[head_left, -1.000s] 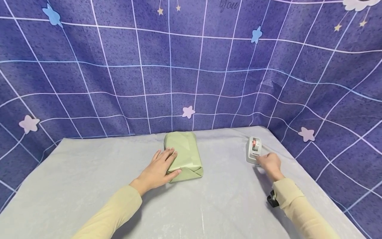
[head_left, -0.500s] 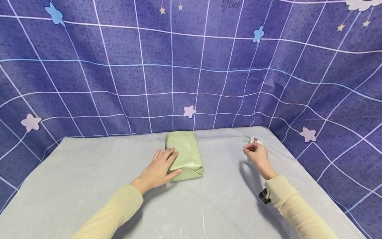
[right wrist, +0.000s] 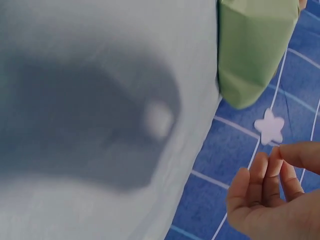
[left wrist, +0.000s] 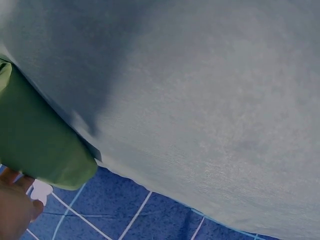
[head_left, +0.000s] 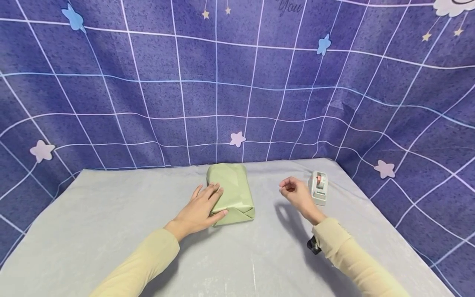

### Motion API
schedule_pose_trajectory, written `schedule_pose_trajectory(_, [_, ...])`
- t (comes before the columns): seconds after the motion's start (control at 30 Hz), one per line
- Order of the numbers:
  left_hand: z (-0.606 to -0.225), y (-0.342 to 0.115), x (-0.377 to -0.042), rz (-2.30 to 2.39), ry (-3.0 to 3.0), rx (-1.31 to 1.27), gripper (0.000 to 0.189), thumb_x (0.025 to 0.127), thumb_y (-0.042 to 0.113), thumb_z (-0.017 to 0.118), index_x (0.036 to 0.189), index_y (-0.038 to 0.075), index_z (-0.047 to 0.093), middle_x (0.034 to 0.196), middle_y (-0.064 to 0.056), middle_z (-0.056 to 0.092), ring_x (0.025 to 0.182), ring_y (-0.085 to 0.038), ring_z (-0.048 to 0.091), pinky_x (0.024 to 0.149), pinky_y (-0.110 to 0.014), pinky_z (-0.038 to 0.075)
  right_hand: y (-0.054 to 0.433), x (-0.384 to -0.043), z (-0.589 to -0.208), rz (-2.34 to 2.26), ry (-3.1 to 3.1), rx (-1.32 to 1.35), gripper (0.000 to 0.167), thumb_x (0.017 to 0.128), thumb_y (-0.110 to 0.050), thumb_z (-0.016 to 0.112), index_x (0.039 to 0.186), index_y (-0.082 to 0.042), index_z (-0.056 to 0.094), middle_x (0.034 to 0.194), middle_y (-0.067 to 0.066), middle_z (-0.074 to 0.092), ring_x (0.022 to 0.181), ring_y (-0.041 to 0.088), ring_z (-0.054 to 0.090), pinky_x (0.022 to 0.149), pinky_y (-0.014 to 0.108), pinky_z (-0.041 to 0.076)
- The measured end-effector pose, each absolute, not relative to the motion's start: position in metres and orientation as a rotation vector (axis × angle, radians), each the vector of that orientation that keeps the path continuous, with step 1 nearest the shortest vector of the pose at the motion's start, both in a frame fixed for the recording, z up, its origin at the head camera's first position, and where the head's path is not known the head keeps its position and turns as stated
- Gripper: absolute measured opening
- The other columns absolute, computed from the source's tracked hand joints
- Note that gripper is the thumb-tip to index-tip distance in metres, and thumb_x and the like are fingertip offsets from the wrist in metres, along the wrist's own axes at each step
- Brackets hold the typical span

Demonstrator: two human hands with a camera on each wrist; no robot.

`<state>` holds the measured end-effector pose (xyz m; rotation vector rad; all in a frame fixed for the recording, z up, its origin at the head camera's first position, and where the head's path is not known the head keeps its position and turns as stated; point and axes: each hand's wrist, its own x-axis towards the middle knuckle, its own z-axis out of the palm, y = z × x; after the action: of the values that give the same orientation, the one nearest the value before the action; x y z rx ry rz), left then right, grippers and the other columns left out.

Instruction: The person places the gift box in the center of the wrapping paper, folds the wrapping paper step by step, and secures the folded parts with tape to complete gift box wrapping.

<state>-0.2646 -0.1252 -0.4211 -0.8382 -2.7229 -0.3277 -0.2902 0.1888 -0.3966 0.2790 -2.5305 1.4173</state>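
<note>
A parcel wrapped in light green paper (head_left: 233, 187) lies on the table, its folded end facing me. My left hand (head_left: 198, 210) rests spread on its left side, fingers on top and thumb at the near end. In the left wrist view the parcel (left wrist: 42, 135) shows at the left edge. My right hand (head_left: 297, 196) is held above the table between the parcel and a white tape dispenser (head_left: 319, 187). Thumb and index fingertip of the right hand (right wrist: 272, 200) meet in a pinch on a small, barely visible piece of clear tape; the other fingers are loosely curled.
A pale grey cloth (head_left: 122, 214) covers the table. Behind it and along the right side hangs a blue curtain (head_left: 156, 99) with white grid lines and stars. A black wrist camera (head_left: 313, 245) sits under the right sleeve (head_left: 345, 247).
My right hand has left the tape dispenser and moved left toward the parcel, fingers pinched, uncovering the dispenser. My left hand has stayed on the parcel.
</note>
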Motion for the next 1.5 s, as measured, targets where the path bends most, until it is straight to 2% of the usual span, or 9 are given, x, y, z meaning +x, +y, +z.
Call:
schedule_pose_trajectory(0.17, [-0.421, -0.124, -0.265, -0.329, -2.715, -0.844, 0.071, 0.088, 0.057, 0.044, 0.139, 0.007, 0.038, 0.145, -0.013, 0.035, 0.137, -0.029, 0.028, 0.113, -0.048, 0.009, 0.173, -0.288, -0.398, 1.424, -2.561, 0.352, 0.013, 0.079, 0.001, 0.063, 0.092, 0.003, 0.062, 0.08, 0.014, 0.064, 0.074, 0.015, 0.059, 0.069, 0.02, 0.048])
schedule_pose_trajectory(0.4, [-0.421, -0.123, -0.265, -0.332, -2.719, -0.836, 0.071, 0.088, 0.057, 0.044, 0.139, 0.008, 0.039, 0.145, -0.012, 0.035, 0.137, -0.028, 0.028, 0.114, -0.047, 0.008, 0.158, -0.285, -0.4, 1.513, -2.582, 0.464, 0.035, 0.078, 0.006, 0.062, 0.112, 0.004, 0.055, 0.08, 0.015, 0.065, 0.073, 0.019, 0.062, 0.067, 0.02, 0.05])
schedule_pose_trajectory(0.53, [-0.422, -0.123, -0.265, -0.32, -2.72, -0.832, 0.071, 0.088, 0.058, 0.044, 0.139, 0.008, 0.038, 0.145, -0.012, 0.035, 0.137, -0.027, 0.027, 0.114, -0.047, 0.008, 0.149, -0.282, -0.399, 1.542, -2.583, 0.442, 0.022, 0.079, 0.003, 0.063, 0.1, 0.004, 0.059, 0.081, 0.015, 0.064, 0.073, 0.018, 0.06, 0.066, 0.02, 0.048])
schedule_pose_trajectory(0.7, [-0.423, -0.123, -0.266, -0.324, -2.712, -0.834, 0.071, 0.088, 0.057, 0.044, 0.139, 0.008, 0.039, 0.145, -0.012, 0.035, 0.137, -0.027, 0.028, 0.113, -0.047, 0.009, 0.139, -0.278, -0.397, 1.554, -2.556, 0.426, 0.005, 0.081, -0.001, 0.062, 0.086, 0.0, 0.061, 0.08, 0.012, 0.066, 0.077, 0.028, 0.062, 0.065, 0.021, 0.047])
schedule_pose_trajectory(0.93, [-0.422, -0.124, -0.265, -0.334, -2.729, -0.827, 0.072, 0.088, 0.057, 0.044, 0.14, 0.008, 0.037, 0.146, -0.011, 0.033, 0.138, -0.027, 0.026, 0.114, -0.046, 0.007, 0.127, -0.273, -0.396, 1.509, -2.543, 0.563, 0.004, 0.081, -0.004, 0.063, 0.083, 0.0, 0.062, 0.079, 0.011, 0.066, 0.072, 0.013, 0.058, 0.068, 0.024, 0.049])
schedule_pose_trajectory(1.03, [-0.423, -0.124, -0.264, -0.34, -2.729, -0.826, 0.071, 0.088, 0.057, 0.044, 0.139, 0.008, 0.038, 0.146, -0.011, 0.033, 0.138, -0.027, 0.026, 0.114, -0.046, 0.007, 0.123, -0.271, -0.395, 1.492, -2.537, 0.582, 0.004, 0.081, -0.006, 0.063, 0.083, -0.002, 0.063, 0.083, 0.008, 0.066, 0.08, 0.015, 0.058, 0.073, 0.027, 0.048])
schedule_pose_trajectory(1.27, [-0.423, -0.124, -0.265, -0.36, -2.73, -0.83, 0.071, 0.088, 0.057, 0.044, 0.139, 0.008, 0.038, 0.146, -0.012, 0.034, 0.138, -0.027, 0.026, 0.113, -0.047, 0.006, 0.117, -0.266, -0.395, 1.533, -2.52, 0.647, 0.003, 0.077, -0.006, 0.066, 0.081, -0.006, 0.066, 0.114, 0.012, 0.057, 0.107, 0.024, 0.049, 0.083, 0.039, 0.041])
schedule_pose_trajectory(1.5, [-0.422, -0.126, -0.265, -0.355, -2.731, -0.837, 0.071, 0.089, 0.058, 0.04, 0.139, 0.008, 0.037, 0.146, -0.012, 0.033, 0.137, -0.027, 0.026, 0.113, -0.047, 0.006, 0.111, -0.261, -0.398, 1.574, -2.541, 0.844, 0.004, 0.082, -0.011, 0.066, 0.084, -0.007, 0.067, 0.12, 0.015, 0.051, 0.117, 0.027, 0.041, 0.098, 0.047, 0.03])
